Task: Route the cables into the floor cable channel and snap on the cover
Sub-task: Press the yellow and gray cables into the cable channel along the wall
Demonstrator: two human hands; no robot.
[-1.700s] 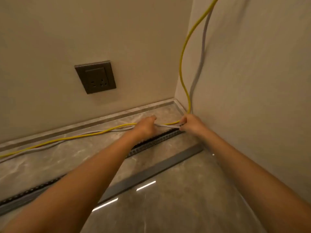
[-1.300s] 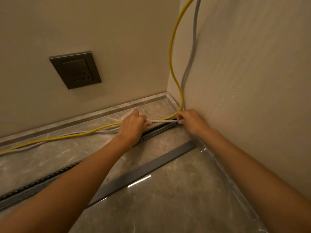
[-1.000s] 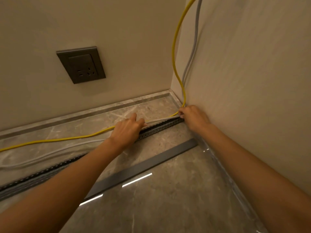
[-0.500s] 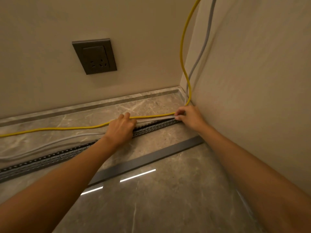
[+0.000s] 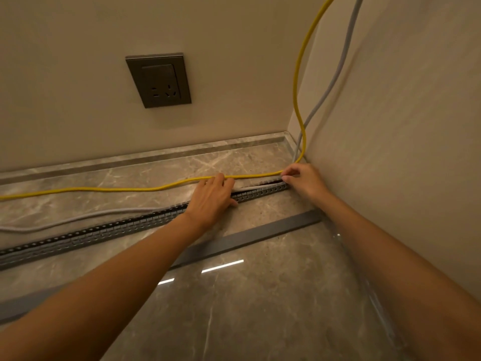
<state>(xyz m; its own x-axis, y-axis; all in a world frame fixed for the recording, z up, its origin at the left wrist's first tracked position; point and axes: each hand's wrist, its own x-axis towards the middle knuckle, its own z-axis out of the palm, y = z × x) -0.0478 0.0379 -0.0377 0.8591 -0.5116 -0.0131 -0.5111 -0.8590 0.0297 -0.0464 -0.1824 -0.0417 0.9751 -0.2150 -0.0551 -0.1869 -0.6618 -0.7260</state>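
Now the left hand (image 5: 210, 198), gripping earlier, presses straight fingers on the grey cable (image 5: 256, 187) lowered into the channel (image 5: 117, 227), the right hand (image 5: 304, 179) pinching it at the right end, with the yellow cable (image 5: 117, 189) lying farther and the cover (image 5: 260, 237) nearer.

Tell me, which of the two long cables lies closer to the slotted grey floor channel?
The pale grey cable; it runs right beside the slotted grey channel, while the thin yellow cable lies nearer the back wall.
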